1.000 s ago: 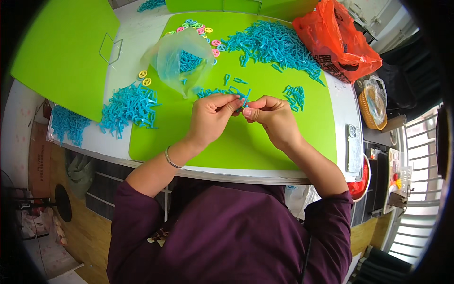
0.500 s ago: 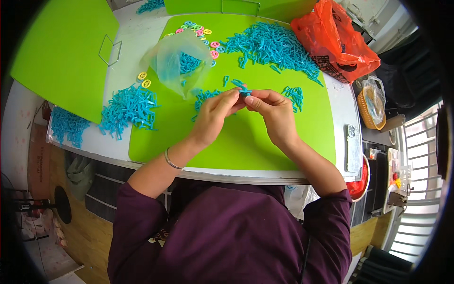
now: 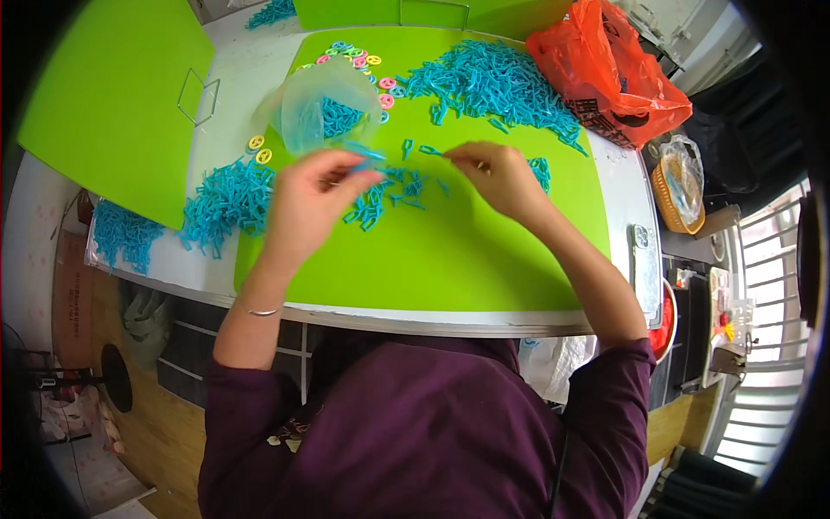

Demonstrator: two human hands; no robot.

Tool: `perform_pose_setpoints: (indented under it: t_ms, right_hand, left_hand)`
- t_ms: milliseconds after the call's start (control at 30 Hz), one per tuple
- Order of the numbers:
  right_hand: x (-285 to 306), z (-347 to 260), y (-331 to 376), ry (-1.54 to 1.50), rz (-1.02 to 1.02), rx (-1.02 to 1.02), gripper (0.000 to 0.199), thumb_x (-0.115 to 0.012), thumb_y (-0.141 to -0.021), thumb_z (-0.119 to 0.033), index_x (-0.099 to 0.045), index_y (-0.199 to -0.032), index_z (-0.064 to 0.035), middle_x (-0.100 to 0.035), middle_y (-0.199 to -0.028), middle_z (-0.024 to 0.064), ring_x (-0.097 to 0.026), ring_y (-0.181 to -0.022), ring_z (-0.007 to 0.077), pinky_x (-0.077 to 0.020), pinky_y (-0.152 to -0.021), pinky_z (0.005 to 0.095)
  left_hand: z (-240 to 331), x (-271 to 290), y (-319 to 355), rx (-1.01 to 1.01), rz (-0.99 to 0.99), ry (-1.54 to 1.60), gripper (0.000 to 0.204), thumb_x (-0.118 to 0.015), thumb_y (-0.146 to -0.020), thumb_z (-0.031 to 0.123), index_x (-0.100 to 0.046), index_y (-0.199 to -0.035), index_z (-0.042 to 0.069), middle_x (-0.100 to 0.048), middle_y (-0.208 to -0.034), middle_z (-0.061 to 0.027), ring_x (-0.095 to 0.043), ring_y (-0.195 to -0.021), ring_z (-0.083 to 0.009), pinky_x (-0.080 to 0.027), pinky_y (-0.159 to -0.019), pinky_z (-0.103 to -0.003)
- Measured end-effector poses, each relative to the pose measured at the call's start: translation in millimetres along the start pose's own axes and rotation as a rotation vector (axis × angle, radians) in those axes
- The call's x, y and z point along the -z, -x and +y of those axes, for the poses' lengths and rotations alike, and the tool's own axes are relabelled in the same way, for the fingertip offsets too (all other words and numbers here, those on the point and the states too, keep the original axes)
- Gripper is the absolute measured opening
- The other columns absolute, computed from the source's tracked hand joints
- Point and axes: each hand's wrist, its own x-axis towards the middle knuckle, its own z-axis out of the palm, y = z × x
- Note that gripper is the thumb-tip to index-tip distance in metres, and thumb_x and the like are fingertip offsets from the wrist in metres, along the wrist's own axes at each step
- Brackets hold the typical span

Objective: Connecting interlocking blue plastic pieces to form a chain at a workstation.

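Observation:
My left hand (image 3: 313,195) is closed in a pinch on a small blue plastic piece (image 3: 365,151), smeared by motion, just in front of the clear plastic bag (image 3: 303,99). My right hand (image 3: 503,177) pinches at the end of another blue plastic piece (image 3: 430,150), a slim looped one, above the green mat (image 3: 450,259). A single blue piece lies between the hands. Below it, a small loose pile of blue pieces (image 3: 367,208) spreads beside my left hand. More blue pieces (image 3: 539,171) lie partly hidden behind my right hand.
A large heap of blue pieces (image 3: 497,82) covers the mat's far right, beside a red plastic bag (image 3: 605,78). Coloured rings (image 3: 386,101) lie around the clear bag. Another blue heap (image 3: 226,203) sits at the left. A phone (image 3: 643,272) rests at the right edge.
My hands were together over the mat with a blue piece between them. Now they are apart: the left has moved left toward the clear bag, the right slightly right.

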Motion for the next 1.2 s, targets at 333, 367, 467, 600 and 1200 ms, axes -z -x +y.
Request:
perform_pose_setpoints:
  t_ms: [333,367,467,600,1200]
  right_hand:
    - [-5,65,-78,0.845,0.168,0.43,0.034,-0.055,-0.076,-0.008,-0.061,-0.109,-0.0129,-0.06,-0.109,0.0067,-0.054,-0.103,0.0226,-0.0425,-0.089,0.0365]
    - [-3,69,-78,0.794,0.176,0.436,0.03,-0.055,-0.077,-0.009,-0.062,-0.106,-0.0123,-0.062,-0.105,0.0069,-0.055,-0.101,0.0223,-0.0433,-0.087,0.0369]
    - [-3,48,-67,0.621,0.128,0.198,0.019,-0.06,-0.08,-0.013,-0.064,-0.097,-0.0085,-0.065,-0.092,0.0083,-0.06,-0.09,0.0231,-0.0466,-0.08,0.0358]
    - [3,23,-26,0.212,0.238,0.107,0.016,-0.064,-0.082,-0.017,-0.065,-0.091,-0.004,-0.066,-0.08,0.0083,-0.062,-0.076,0.0188,-0.0482,-0.071,0.0303]
    - [-23,24,-37,0.289,0.239,0.22,0.022,-0.064,-0.079,-0.016,-0.066,-0.097,-0.0039,-0.06,-0.084,0.0145,-0.059,-0.074,0.0281,-0.0482,-0.067,0.0358]
  left_hand:
    - [-46,111,29,-0.046,0.456,-1.11,0.026,-0.067,-0.08,0.023,-0.063,-0.09,0.0,-0.059,-0.089,-0.012,-0.056,-0.083,-0.0256,-0.044,-0.077,-0.036]
    - [-48,112,29,-0.047,0.457,-1.109,0.026,-0.067,-0.08,0.023,-0.063,-0.09,0.0,-0.059,-0.089,-0.012,-0.056,-0.083,-0.0256,-0.044,-0.077,-0.036]
    - [-43,105,31,-0.13,0.583,-1.206,0.028,-0.066,-0.08,0.025,-0.063,-0.094,0.002,-0.057,-0.097,-0.012,-0.052,-0.091,-0.0293,-0.041,-0.082,-0.04]
    - [-12,53,13,-0.355,0.51,-1.046,0.036,-0.066,-0.081,0.025,-0.059,-0.109,0.003,-0.058,-0.097,-0.0121,-0.056,-0.088,-0.0264,-0.045,-0.077,-0.036]
    - [-30,-42,-23,0.5,-0.162,0.924,0.025,-0.051,-0.092,0.02,-0.058,-0.107,0.0,-0.062,-0.093,-0.007,-0.062,-0.084,-0.0161,-0.052,-0.075,-0.026]
